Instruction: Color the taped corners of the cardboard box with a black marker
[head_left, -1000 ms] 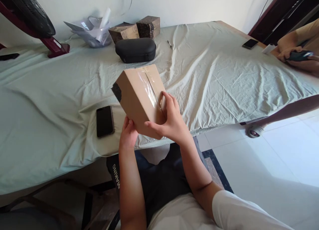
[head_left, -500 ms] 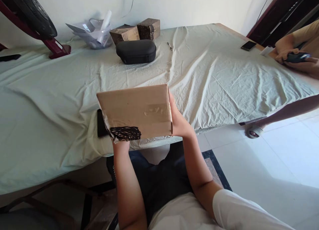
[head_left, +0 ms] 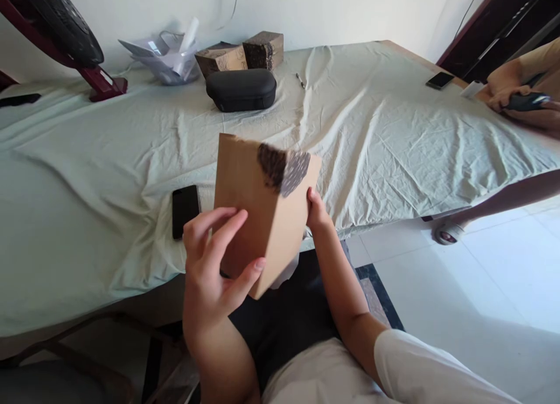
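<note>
Near a black smartphone (head_left: 185, 211), loosely spreads the left hand (head_left: 207, 270) against a cardboard box (head_left: 262, 217), held tilted over the front edge of the sheet-draped table (head_left: 131, 159); clasps its right side with the right hand (head_left: 318, 211).

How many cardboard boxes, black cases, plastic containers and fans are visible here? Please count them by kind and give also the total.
Cardboard boxes: 3 (held box, left box near the wall, right box near the wall)
Black cases: 1 (black case)
Plastic containers: 1 (plastic container)
Fans: 1 (fan)
Total: 6
</note>
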